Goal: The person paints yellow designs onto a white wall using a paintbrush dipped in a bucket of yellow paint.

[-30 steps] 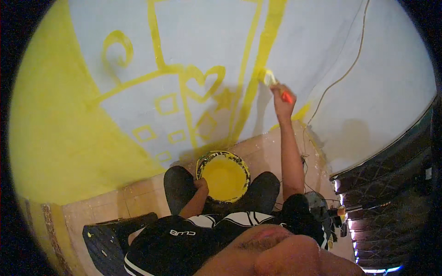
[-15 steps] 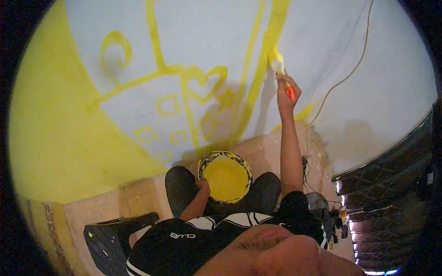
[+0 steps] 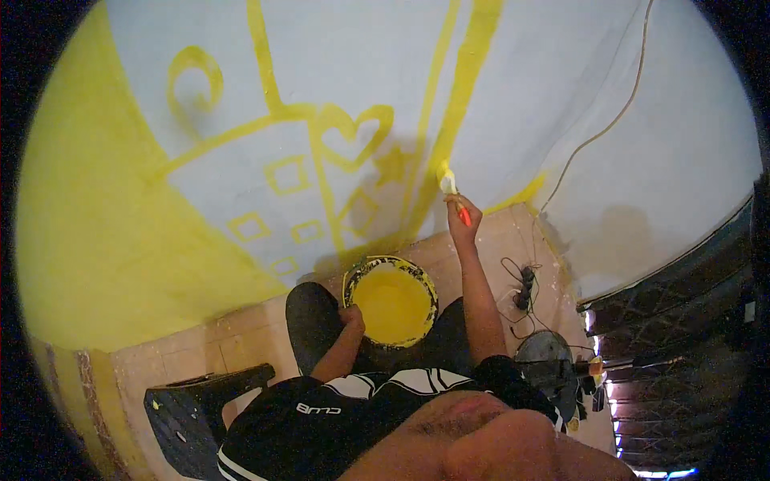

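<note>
A paintbrush (image 3: 448, 182) with pale bristles and a red handle end is gripped in my right hand (image 3: 464, 218). Its tip touches a broad yellow stripe (image 3: 464, 96) on the pale wall. Between my knees stands a bucket (image 3: 434, 317) of yellow paint, its dark rim smeared with splashes. Closed at the bucket's left edge, my left hand (image 3: 352, 319) holds its rim; the fingertips are partly hidden. Left of the stripe, the wall carries yellow outlines, among them a heart (image 3: 357, 152), a curl (image 3: 210, 72) and several small squares.
A dark plastic stool or chair (image 3: 180, 417) stands at the lower left. On the floor to my right lie a tangled black cable (image 3: 523, 289) and a round dark object (image 3: 545, 353). A thin cord (image 3: 609, 128) runs down the right wall, beside a dark patterned curtain (image 3: 682, 321).
My right hand and the paintbrush have moved down along the yellow stripe, toward the floor and slightly left. The left hand stays at the bucket.
</note>
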The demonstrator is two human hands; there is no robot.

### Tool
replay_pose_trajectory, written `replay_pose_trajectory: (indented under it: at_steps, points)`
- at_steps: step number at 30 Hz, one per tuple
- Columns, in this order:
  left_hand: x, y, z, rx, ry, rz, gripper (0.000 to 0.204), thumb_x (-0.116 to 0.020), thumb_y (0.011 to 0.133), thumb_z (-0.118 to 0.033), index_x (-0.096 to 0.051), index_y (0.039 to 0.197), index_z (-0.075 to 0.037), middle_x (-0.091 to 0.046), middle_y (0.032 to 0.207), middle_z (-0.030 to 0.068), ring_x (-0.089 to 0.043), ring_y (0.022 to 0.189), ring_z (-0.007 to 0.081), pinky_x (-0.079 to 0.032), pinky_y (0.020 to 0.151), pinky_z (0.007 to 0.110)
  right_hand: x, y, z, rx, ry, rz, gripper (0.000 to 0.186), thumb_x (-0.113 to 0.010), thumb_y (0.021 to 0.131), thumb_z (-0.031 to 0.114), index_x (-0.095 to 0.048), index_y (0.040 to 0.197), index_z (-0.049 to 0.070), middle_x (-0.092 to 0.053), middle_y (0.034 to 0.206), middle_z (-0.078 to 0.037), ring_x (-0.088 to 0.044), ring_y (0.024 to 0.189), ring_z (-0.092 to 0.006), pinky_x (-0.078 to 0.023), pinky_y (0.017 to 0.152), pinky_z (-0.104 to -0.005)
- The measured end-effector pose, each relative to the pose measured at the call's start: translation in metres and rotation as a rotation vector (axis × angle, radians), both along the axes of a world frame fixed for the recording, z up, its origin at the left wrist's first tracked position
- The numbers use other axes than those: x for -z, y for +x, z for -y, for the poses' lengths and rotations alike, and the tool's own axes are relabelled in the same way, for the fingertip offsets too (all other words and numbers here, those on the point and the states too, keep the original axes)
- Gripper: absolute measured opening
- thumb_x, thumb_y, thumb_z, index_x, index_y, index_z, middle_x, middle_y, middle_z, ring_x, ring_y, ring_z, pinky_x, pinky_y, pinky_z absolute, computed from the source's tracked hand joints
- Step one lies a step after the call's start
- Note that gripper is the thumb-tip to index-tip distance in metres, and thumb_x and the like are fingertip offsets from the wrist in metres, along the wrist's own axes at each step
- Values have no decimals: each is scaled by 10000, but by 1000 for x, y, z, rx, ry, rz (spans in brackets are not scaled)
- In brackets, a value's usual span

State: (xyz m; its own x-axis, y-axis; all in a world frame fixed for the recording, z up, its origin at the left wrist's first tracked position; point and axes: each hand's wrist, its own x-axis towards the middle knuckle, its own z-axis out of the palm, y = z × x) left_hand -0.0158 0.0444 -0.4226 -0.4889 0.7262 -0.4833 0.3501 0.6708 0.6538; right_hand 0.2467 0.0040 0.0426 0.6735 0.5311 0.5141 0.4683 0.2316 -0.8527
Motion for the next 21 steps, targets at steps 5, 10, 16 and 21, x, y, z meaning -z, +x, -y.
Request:
replay_pose_trajectory:
  at_steps: [5,10,16,21]
  points:
    - [-78,-6,18,-58,-139,325,462,-630,808,-148,-494,1236,-36,-602,993,123,-547,690,260,-446,654,397,34,-1,11,-1,-221,-18,100,-564,814,-6,-658,804,25,-580,695,28,-463,608,-43,-382,554,-193]
    - [-65,-3,24,-77,-98,239,399,-648,795,-196,-549,1148,-39,-598,960,106,-533,679,250,-437,629,383,60,-16,12,28,-25,-16,95,-568,815,-2,-654,791,29,-586,695,14,-497,640,-57,-413,602,-206]
    - [-39,-4,18,-109,-53,152,343,-670,779,-254,-614,1043,-43,-594,920,86,-516,666,237,-427,600,366,32,-33,5,69,39,-47,56,-598,808,-2,-652,812,15,-640,798,-44,-578,766,-100,-455,719,-231]
    - [-56,-4,14,-43,-106,136,334,-643,798,-246,-606,1057,-38,-595,937,85,-515,668,231,-431,606,359,-45,-29,-6,112,230,12,70,-590,810,-35,-640,792,9,-647,845,-53,-571,816,-112,-442,774,-241]
